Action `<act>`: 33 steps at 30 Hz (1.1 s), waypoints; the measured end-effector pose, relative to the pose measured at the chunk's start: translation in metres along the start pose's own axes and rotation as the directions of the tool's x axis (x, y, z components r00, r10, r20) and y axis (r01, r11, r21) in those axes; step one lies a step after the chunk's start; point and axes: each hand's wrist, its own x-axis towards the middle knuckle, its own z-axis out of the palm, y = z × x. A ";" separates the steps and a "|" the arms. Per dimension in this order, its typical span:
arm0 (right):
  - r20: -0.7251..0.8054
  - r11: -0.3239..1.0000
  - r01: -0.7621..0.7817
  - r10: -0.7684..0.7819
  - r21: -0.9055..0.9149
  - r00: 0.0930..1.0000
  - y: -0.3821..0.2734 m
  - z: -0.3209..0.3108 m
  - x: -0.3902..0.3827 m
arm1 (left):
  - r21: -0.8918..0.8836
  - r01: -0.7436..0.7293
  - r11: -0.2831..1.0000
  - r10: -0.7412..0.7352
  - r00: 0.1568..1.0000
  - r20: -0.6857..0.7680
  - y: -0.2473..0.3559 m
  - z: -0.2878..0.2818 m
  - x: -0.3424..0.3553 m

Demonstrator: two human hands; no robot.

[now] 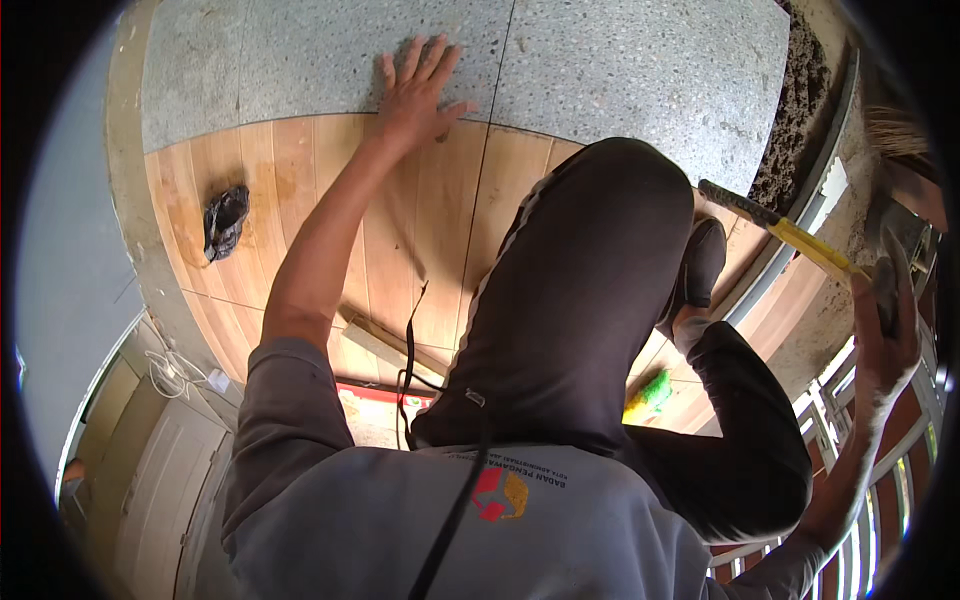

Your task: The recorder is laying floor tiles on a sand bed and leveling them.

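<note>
My left hand [414, 98] lies with fingers spread on a grey speckled tile [610, 75], close to the edge where it meets the wood-look tiles [290, 165]. Off to the right, my right hand [889, 325] is closed around the dark head of what looks like a hammer [815, 247]. Its yellow shaft and black grip point left, the grip's end close to my knee and over the grey tile's near right corner. Whether that end touches the tile I cannot tell.
Dark loose soil [793, 125] fills a strip right of the grey tile. A crumpled black plastic bag [226, 222] lies at left. Near my bent leg are a wooden strip [390, 343] and a green-yellow object [650, 396]. A black cord [409, 350] hangs beside me; white railings [890, 490] stand right.
</note>
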 end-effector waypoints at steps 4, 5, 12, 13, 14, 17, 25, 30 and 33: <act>-0.015 0.970 0.205 -0.209 -0.128 0.978 -0.019 -0.014 0.011 | 0.030 0.069 0.997 -0.070 0.997 0.032 0.015 0.007 -0.027; -0.022 0.929 0.310 -0.321 -0.204 0.947 -0.023 -0.021 0.012 | 0.043 0.099 0.994 -0.102 0.993 0.056 0.018 0.009 -0.029; -0.038 0.987 0.132 -0.136 -0.091 0.990 -0.039 -0.052 -0.012 | -0.029 0.143 0.989 -0.144 0.988 -0.047 0.030 0.022 -0.026; -0.029 0.996 0.073 -0.075 -0.055 0.997 -0.041 -0.052 -0.015 | -0.037 0.150 0.988 -0.152 0.987 -0.060 0.031 0.022 -0.026; -0.037 0.997 0.064 -0.065 -0.045 0.997 -0.045 -0.053 -0.017 | -0.015 0.180 0.983 -0.181 0.984 -0.001 0.032 0.024 -0.025; -0.049 0.998 -0.031 0.028 -0.050 0.998 -0.058 -0.052 -0.018 | -0.065 0.176 0.982 -0.181 0.980 -0.078 0.033 0.027 -0.026; -0.198 0.998 -0.055 0.049 -0.024 0.979 -0.062 -0.044 -0.020 | 0.106 0.124 0.987 -0.121 0.992 -0.032 0.020 0.038 -0.017; -0.291 0.991 -0.112 0.085 -0.078 0.953 -0.052 -0.051 -0.023 | 0.266 0.065 0.962 -0.061 0.998 -0.027 0.044 0.046 -0.006; -0.337 0.985 -0.129 0.085 -0.111 0.938 -0.062 -0.052 -0.026 | 0.430 0.059 0.901 -0.107 0.990 0.088 0.070 0.047 0.009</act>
